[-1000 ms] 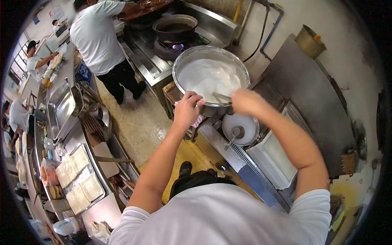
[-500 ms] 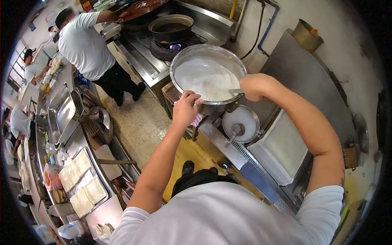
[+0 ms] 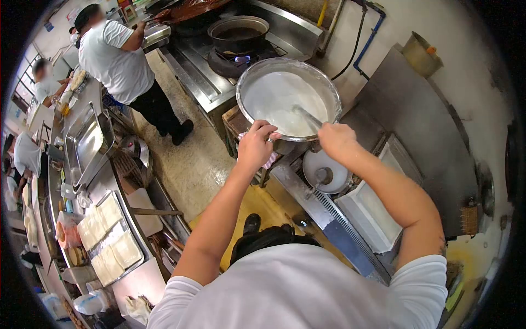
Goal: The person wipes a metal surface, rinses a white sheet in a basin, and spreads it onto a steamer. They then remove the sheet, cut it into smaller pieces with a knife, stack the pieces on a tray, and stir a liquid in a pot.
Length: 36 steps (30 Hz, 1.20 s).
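A large round metal bowl (image 3: 334, 90) holds white liquid (image 3: 274, 98) and stands near the stove. My left hand (image 3: 257, 143) grips the bowl's near left rim, fingers curled over the edge, a ring on one finger. At the near right rim, my right hand (image 3: 335, 140) is closed around the handle of a metal utensil (image 3: 308, 117), whose far end dips into the liquid. Below the bowl sits a smaller round pan (image 3: 329, 183) with whitish contents and a ladle (image 3: 323, 175) in it.
A dark pot (image 3: 238, 34) sits over a blue flame at the stove. One person (image 3: 118, 60) stands left of it; others work farther left. Rectangular white trays (image 3: 370, 214) lie at the right. On the left counter are a deep metal tray (image 3: 87, 140) and flat dough sheets (image 3: 109, 247).
My right hand has moved left and nearer to me along the rim, and the utensil is now angled up-left in the liquid. The nearby person has drawn an arm in from the large wok.
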Motion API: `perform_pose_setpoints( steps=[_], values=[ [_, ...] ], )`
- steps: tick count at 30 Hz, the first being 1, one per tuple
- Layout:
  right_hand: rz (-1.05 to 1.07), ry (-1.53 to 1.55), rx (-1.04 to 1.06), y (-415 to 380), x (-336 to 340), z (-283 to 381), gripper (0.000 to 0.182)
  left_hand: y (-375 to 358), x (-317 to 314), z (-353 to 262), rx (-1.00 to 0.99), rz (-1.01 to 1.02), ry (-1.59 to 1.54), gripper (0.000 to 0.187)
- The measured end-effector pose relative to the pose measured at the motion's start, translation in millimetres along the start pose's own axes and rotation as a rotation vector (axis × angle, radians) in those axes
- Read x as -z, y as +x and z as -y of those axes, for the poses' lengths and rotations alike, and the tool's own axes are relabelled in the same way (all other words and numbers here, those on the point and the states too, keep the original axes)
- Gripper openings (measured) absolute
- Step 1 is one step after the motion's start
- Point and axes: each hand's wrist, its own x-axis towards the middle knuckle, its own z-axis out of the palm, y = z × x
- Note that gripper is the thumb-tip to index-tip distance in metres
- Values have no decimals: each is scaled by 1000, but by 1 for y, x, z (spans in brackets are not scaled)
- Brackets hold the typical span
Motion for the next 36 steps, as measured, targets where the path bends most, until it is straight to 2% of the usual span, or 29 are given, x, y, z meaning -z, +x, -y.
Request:
perform_pose_setpoints(
  steps=[5,9,12,15,19,23,26,27,31,34,35,36],
  values=[
    [150,-104,86,-11,48,-20,19,0,1,-1,10,4,7,24],
    [310,-131,123,-6,90,-20,24,1,-1,-1,-1,-6,11,24],
    [323,-82,200,-9,99,-7,21,1,-3,0,-5,-16,-6,23],
    [96,84,159,-13,59,11,18,0,0,-1,-1,-7,-14,22],
    [7,-15,90,-4,7,26,21,0,1,-2,-12,-11,-7,21],
    [35,-18,-52,0,-6,-2,22,0,1,-3,-9,-12,7,21],
    [206,-79,25,-8,30,-19,22,-1,0,-2,-9,-18,12,21],
    [182,-75,60,-12,41,-23,20,-1,0,-2,-9,-20,9,21],
    [348,-154,88,-13,98,-26,21,1,-4,2,0,-18,12,20],
    [309,-52,168,-23,105,-17,20,0,-6,3,1,-25,3,20],
    [233,0,127,-25,90,-10,20,0,-6,3,4,-26,9,20],
    [254,13,90,-27,87,3,20,-1,-4,0,6,-25,15,19]
  ],
)
